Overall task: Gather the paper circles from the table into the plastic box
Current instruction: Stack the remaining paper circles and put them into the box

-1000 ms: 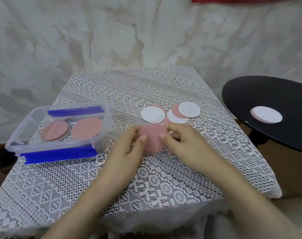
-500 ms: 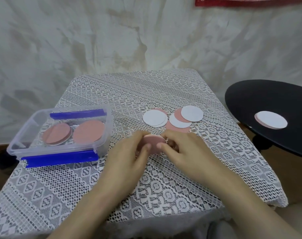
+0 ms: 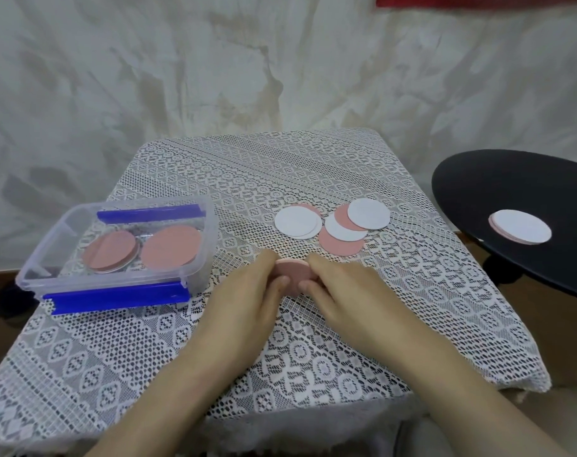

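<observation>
A small stack of pink paper circles (image 3: 293, 274) is held between both hands at the middle of the lace-covered table (image 3: 280, 169). My left hand (image 3: 247, 298) grips its left edge and my right hand (image 3: 343, 295) grips its right edge. Behind them lie several loose white and pink circles (image 3: 333, 225), partly overlapping. The clear plastic box (image 3: 40, 258) with blue clips stands at the left and holds two piles of pink circles (image 3: 142, 249).
A black round table (image 3: 498, 179) stands at the right with a small stack of circles, white on top (image 3: 521, 231). A wrinkled white sheet hangs behind. The lace cloth drapes over the table's front and right edges.
The pink stack looks smaller between my fingers as both hands closed in around its edges. A pink circle behind the hands came into full view.
</observation>
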